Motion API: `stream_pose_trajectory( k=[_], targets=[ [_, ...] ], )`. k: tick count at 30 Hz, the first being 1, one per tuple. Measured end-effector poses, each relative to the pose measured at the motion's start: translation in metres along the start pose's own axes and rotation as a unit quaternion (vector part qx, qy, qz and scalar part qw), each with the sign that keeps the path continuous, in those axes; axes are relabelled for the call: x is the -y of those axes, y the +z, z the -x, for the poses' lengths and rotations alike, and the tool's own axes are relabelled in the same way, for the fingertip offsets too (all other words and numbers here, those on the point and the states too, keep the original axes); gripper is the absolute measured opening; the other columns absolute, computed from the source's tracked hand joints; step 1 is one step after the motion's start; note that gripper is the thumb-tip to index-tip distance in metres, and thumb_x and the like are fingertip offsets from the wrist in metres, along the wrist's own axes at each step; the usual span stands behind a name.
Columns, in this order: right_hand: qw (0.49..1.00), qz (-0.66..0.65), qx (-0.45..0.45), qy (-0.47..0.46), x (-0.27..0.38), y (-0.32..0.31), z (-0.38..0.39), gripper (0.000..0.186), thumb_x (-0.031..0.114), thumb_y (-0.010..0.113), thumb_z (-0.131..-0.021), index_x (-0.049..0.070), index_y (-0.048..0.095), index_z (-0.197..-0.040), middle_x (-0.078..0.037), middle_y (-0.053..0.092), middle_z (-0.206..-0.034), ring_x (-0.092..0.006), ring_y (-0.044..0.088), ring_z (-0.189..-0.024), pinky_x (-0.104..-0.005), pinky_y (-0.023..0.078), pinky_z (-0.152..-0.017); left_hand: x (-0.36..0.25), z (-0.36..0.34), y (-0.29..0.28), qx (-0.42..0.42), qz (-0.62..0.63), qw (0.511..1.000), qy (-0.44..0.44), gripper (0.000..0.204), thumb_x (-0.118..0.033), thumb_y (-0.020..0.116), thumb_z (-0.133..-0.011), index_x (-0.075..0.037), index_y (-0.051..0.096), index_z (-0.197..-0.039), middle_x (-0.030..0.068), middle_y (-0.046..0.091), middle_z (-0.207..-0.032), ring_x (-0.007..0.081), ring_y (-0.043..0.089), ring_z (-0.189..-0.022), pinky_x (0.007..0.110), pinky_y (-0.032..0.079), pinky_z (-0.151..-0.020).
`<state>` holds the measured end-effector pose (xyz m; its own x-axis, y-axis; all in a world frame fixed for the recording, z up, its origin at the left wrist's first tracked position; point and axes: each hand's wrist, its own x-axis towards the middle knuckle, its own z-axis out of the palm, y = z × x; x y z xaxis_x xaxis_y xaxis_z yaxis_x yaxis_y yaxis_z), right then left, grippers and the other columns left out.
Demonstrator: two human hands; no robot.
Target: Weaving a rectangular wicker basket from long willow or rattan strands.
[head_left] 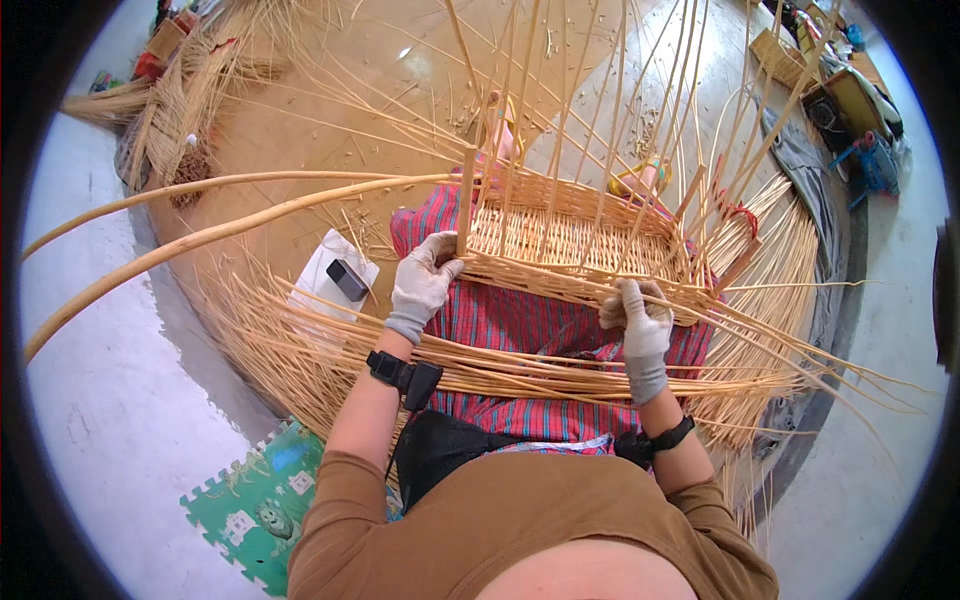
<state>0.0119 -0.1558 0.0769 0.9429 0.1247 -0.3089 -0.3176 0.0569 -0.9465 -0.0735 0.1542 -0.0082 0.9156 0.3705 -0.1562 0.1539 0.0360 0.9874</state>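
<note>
A rectangular wicker basket with long upright rods rests across red striped cloth over my lap. My left hand, in a pale glove, grips the basket's near left corner beside a short wooden post. My gloved right hand has its fingers curled on the woven near wall towards the right end, where loose weaver rods trail out to the right. Part of my right fingertips is hidden. Below the basket, a bundle of long rods lies across my lap.
Two thick rods arc out leftward. A dark box on white material lies left of me. Willow piles lie at back left, more rods at right. Bags and boxes sit back right, a green foam mat lower left.
</note>
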Motion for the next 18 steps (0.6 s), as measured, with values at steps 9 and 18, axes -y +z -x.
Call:
stream_pose_trajectory(
  k=[9, 18],
  targets=[
    [0.998, 0.013, 0.003, 0.067, -0.043, -0.036, -0.062, 0.026, 0.029, 0.067, -0.098, 0.003, 0.065, -0.103, -0.006, 0.069, -0.08, -0.0158, 0.067, -0.065, -0.0306, 0.057, -0.057, -0.042, -0.01, 0.022, -0.058, -0.116, 0.99, 0.057, 0.041, 0.004, 0.065, -0.092, -0.004, 0.058, -0.131, 0.0098, 0.067, -0.114, 0.0177, 0.065, -0.103, 0.03, 0.053, -0.091],
    [0.966, 0.164, -0.015, -0.201, 0.006, 0.024, -0.048, 0.018, 0.013, 0.066, -0.098, -0.003, 0.063, -0.106, -0.009, 0.069, -0.09, -0.0141, 0.068, -0.085, -0.0308, 0.056, -0.076, -0.043, -0.037, 0.065, 0.161, -0.052, 0.962, -0.215, 0.033, -0.027, 0.071, -0.094, 0.001, 0.066, -0.112, 0.012, 0.072, -0.088, 0.0184, 0.071, -0.062, 0.031, 0.059, -0.052]
  ],
)
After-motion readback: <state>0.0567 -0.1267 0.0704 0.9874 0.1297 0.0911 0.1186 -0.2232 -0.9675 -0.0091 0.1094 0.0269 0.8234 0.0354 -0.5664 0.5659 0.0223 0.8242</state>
